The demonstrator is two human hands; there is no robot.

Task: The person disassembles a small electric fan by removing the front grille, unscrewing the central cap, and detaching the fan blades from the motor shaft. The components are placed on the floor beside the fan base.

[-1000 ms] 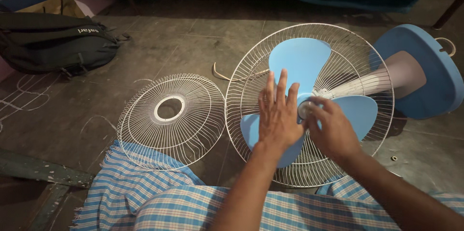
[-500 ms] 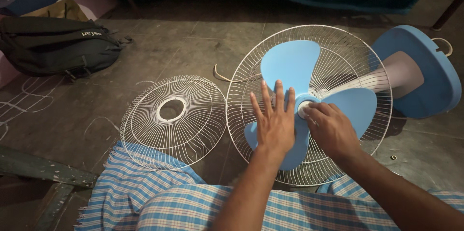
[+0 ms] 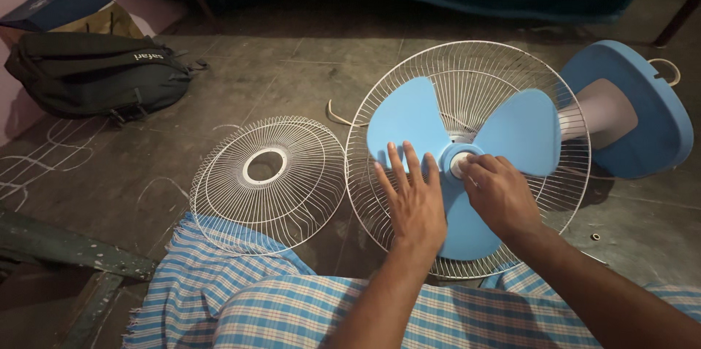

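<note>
The light blue plastic fan blade [image 3: 467, 148] has turned since a moment ago; one wing now points down toward the person. It sits inside the round white wire cage [image 3: 467, 71] lying on the grey floor. The left hand [image 3: 415, 199] lies flat on the blade, fingers spread apart. The right hand [image 3: 500, 196] pinches the blade's middle knob with fingers together. Beside it lies another loose white wire grill [image 3: 269, 174]. A black backpack [image 3: 98, 75] rests far left. The blue round fan base [image 3: 642, 112] stands right.
</note>
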